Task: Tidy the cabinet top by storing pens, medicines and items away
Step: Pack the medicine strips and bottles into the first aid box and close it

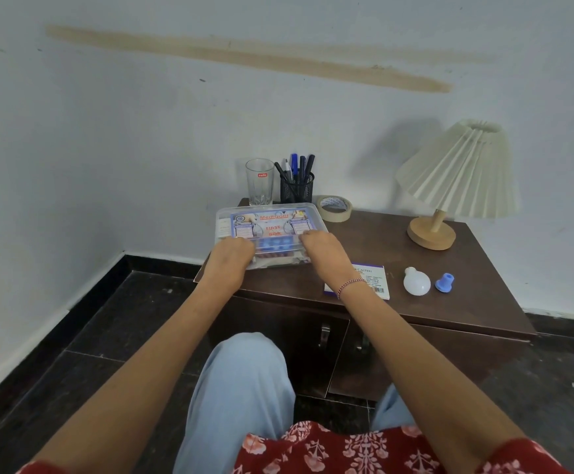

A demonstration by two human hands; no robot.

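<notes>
A clear plastic first aid box [268, 218] with a blue and red label lies on the left part of the dark wooden cabinet top [374, 241]; medicine strips show through its front. My left hand [231, 256] rests on the lid's near left edge and my right hand [323, 251] on its near right edge, fingers bent over the lid. A black mesh pen holder [297, 189] with several pens stands behind the box. A white and purple medicine carton [376, 280] lies partly under my right wrist.
An empty drinking glass [260, 181] stands at the back left beside the pen holder. A roll of masking tape [334, 207], a pleated lamp [449, 179], a white bulb [416, 282] and a small blue cap [444, 281] sit to the right. Cabinet doors with handles [325, 335] face my knees.
</notes>
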